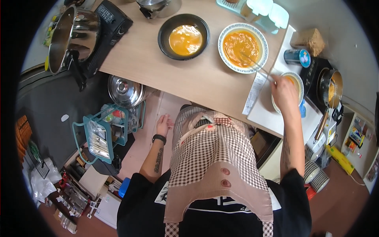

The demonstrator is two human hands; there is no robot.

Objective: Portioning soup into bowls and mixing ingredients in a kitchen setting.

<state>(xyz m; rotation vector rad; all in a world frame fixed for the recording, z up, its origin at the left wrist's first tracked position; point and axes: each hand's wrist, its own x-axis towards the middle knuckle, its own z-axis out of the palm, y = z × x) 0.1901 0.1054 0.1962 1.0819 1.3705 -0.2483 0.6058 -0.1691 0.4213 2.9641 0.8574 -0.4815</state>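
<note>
My right hand (pixel 285 91) grips thin chopsticks (pixel 263 71), blurred, whose tips dip into orange beaten egg (pixel 241 49). That egg fills a white bowl with a patterned rim (pixel 222 60) on the wooden table. Beneath my right hand, partly hidden by it, is a second patterned bowl (pixel 299 78) with some orange liquid inside. A black bowl (pixel 162 44) of yellow-orange liquid, apparently egg, stands to the left. My left hand (pixel 164 124) hangs beside my checked apron (pixel 207 148), away from the table, its fingers loosely curled around nothing.
A large steel pot (pixel 86 32) sits at the left by a black portable stove (pixel 114 26). On the right are a printed paper strip (pixel 254 93), a blue can (pixel 296 57) and a small wooden-handled pan (pixel 337 86). A teal rack (pixel 111 148) stands below the table's left side.
</note>
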